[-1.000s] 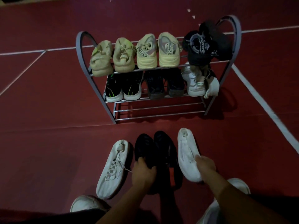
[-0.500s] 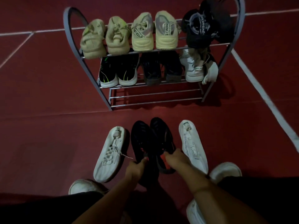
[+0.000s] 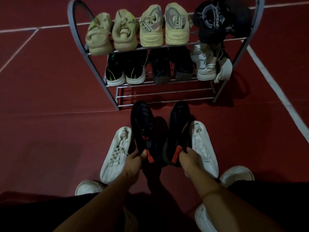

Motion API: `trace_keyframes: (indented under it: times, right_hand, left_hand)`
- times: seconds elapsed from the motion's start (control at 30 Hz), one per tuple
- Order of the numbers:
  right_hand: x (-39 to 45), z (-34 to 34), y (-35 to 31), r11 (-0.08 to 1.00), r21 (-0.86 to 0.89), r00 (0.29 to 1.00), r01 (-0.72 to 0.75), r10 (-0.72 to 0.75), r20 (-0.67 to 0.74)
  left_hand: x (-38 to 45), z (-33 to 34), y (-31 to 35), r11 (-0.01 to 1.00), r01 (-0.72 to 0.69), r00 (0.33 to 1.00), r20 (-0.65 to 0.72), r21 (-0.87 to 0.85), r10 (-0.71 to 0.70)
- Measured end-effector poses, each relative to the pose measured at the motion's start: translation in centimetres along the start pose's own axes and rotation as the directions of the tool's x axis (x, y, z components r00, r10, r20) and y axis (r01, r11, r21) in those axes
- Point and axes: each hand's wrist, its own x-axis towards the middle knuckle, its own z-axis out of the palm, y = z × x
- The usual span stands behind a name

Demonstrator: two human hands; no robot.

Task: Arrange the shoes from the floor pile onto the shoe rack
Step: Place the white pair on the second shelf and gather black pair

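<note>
At mid-frame, the left hand (image 3: 133, 160) pinched one black sneaker (image 3: 143, 129) by its heel; the right hand (image 3: 189, 160) pinched the other black sneaker (image 3: 178, 126) below the shoe rack (image 3: 167, 90).

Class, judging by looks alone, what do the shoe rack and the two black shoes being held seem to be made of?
Shoe rack: probably metal, with grey painted arched ends and shiny thin rails that catch the light.
Black shoes: seemingly matte knit or mesh fabric with faint ribbing; red heel tabs look like fabric. Dim light leaves this uncertain.
</note>
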Motion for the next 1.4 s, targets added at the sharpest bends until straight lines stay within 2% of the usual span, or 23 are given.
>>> trace_keyframes:
  times: [0.1, 0.23, 0.5, 0.63, 0.8, 0.93, 1.0, 1.23, 1.33, 1.4]
  right_hand:
    - [0.2, -0.2, -1.3, 0.999, 0.008, 0.997, 0.053, -0.053, -0.057]
    - [0.3, -0.2, -3.1, 0.973, 0.204, 0.994, 0.108, -0.1, -0.05]
    - [1.4, -1.1, -5.6, 0.952, 0.234, 0.98, 0.198, -0.187, -0.07]
    - [2.7, -0.9, -5.9, 0.966, 0.223, 0.991, 0.131, -0.135, 0.004]
    - [3.4, 0.0, -4.9, 0.991, 0.119, 0.997, 0.06, -0.065, 0.04]
    - [3.8, 1.7, -4.0, 0.992, 0.124, 1.0, -0.007, 0.004, 0.022]
    - [4.4, 2.3, -4.5, 0.993, 0.116, 1.0, 0.012, -0.012, 0.003]
    - [9.3, 3.5, -12.4, 0.978, 0.08, 0.98, 0.195, -0.198, 0.035]
    - [12.5, 5.1, -16.3, 0.978, 0.072, 0.978, 0.195, -0.199, 0.065]
    - [15.0, 6.5, -18.5, 0.978, 0.047, 0.976, 0.202, -0.205, 0.076]
  left_hand:
    - [0.2, 0.6, 2.3, 0.996, -0.078, 0.997, 0.016, -0.051, 0.079]
    - [0.3, 0.8, 4.2, 0.989, -0.126, 0.992, 0.022, -0.076, 0.128]
    - [0.3, 1.7, 6.4, 0.98, -0.108, 0.992, 0.041, -0.165, 0.116]
    - [0.6, 1.8, 6.1, 0.983, -0.086, 0.995, 0.04, -0.161, 0.093]
    - [1.4, 1.6, 4.9, 0.987, -0.013, 1.0, -0.023, -0.159, 0.009]
    - [2.3, 1.1, 3.6, 0.989, 0.01, 0.997, -0.071, -0.148, -0.02]
    - [3.2, 1.0, 4.2, 0.991, 0.018, 0.996, -0.084, -0.133, -0.029]
    - [10.1, 0.4, 10.4, 0.988, -0.03, 0.992, -0.127, -0.152, 0.01]
    - [14.1, 0.5, 14.0, 0.992, -0.043, 0.98, -0.196, -0.116, 0.019]
    - [16.8, 0.4, 16.0, 0.995, -0.045, 0.988, -0.151, -0.083, 0.032]
